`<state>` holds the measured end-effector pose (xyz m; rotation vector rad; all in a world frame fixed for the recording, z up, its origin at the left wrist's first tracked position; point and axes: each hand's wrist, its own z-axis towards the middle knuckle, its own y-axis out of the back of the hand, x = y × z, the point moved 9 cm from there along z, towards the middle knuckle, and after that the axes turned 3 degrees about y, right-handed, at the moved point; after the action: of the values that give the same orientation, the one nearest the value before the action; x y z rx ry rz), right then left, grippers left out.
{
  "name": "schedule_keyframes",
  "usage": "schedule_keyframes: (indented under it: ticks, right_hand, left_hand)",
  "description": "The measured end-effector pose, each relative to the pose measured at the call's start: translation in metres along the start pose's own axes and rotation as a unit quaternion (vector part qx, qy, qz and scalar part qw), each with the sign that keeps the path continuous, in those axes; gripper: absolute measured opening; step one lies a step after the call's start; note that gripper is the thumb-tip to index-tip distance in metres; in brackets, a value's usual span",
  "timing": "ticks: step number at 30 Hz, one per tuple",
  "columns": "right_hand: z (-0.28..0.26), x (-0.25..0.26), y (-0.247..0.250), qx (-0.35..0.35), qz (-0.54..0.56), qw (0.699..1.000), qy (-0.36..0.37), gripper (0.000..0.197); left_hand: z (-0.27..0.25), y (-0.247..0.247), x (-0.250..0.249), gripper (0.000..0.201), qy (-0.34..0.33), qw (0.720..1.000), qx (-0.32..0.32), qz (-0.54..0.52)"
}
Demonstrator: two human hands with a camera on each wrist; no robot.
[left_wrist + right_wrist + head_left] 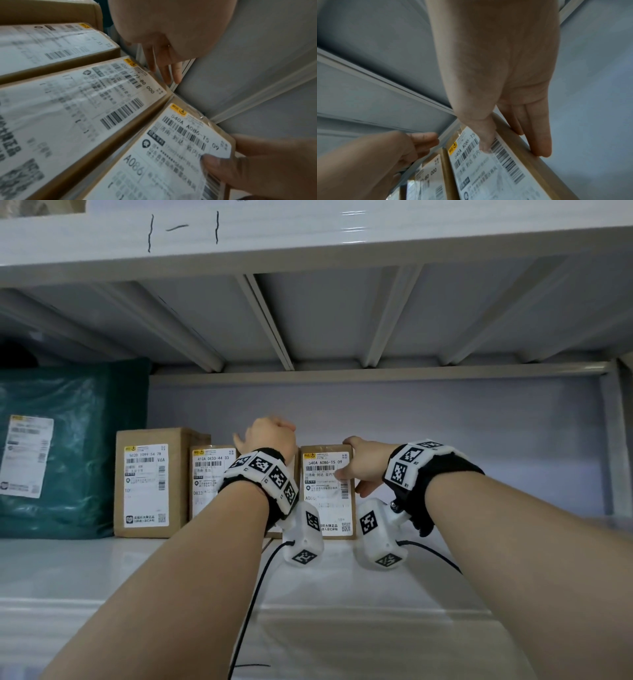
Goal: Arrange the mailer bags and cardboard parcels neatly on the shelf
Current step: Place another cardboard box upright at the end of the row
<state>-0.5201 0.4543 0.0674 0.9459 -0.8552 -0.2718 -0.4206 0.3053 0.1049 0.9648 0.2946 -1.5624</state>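
Both forearms reach up from the front edge of the shelf, each with a marker-covered wrist band and a white camera pod trailing a black cable. Right hand clamps the A086 parcel: thumb pressed on the label face near the barcode, fingers laid straight along the parcel's right side edge. That parcel stands upright toward the back of the shelf, label facing out, last on the right of the row. Left hand is up above the row, behind the top edges of the parcels; fingers extended downward and apart, holding nothing, seemingly just off the top corner of the 000 parcel — contact cannot be told. The 000 parcel stands just left of A086, sides touching or nearly so, mostly hidden behind the left wrist in the head view. Further left: the D833 parcel, upright, then the taller V6A parcel, upright, the two just beside each other. At the left end, a green mailer bag with a white label leans upright against the V6A parcel's side. Shelf to the right of A086 is bare white surface up to the grey upright post. Upper shelf overhead, with black pen marks on its front edge.
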Motion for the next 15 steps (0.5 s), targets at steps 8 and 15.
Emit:
schedule_keyframes:
  ticks: [8,15]
  right_hand:
    - [0.0097,0.0017,-0.0076,0.003,0.024,1.000,-0.016,0.076]
    - [0.0084,-0.0052,-0.0053,0.005,0.022,1.000,-0.020,0.091]
  left_hand:
    - [-0.0064,0.0017,0.0009,0.039,0.001,1.000,-0.010,-0.021]
    - [-0.0099,0.0059,-0.0018,0.038,0.010,0.999,-0.017,-0.044]
